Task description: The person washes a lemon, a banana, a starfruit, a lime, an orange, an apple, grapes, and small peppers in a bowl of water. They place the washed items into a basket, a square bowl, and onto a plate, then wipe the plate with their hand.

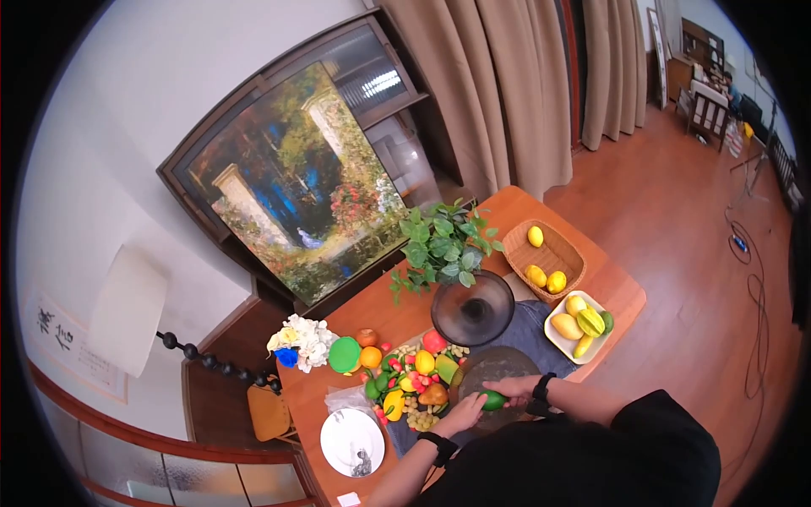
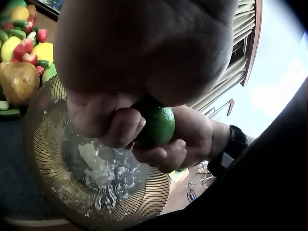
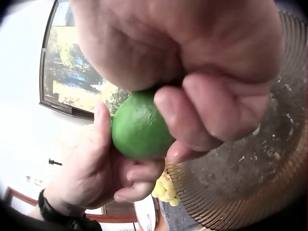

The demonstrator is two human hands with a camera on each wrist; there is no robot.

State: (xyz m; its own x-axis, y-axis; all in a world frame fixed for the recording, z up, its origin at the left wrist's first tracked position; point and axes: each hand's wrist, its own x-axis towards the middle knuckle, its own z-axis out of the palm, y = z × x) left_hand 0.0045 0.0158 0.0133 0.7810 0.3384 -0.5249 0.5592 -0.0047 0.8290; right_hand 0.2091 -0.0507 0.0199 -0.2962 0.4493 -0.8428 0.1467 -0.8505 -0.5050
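Both hands grip one smooth, glossy green fruit (image 1: 493,400), oval in shape. My left hand (image 1: 463,416) holds it from one side and my right hand (image 1: 513,387) from the other. In the left wrist view the green fruit (image 2: 158,126) shows between the curled fingers of the two hands. The right wrist view has the fruit (image 3: 139,126) with the right fingers bent over it and the left thumb and fingers around its far side. Beneath the hands stands a ribbed glass bowl (image 2: 45,159) with water in it. The hands partly cover the fruit.
Left of the bowl lies a pile of mixed fruit (image 1: 425,363). A dark round dish (image 1: 473,308) and a leafy plant (image 1: 443,241) stand behind. Rightward are a wicker basket (image 1: 564,245) with lemons and a fruit tray (image 1: 562,346). A white plate (image 1: 342,435) lies at left.
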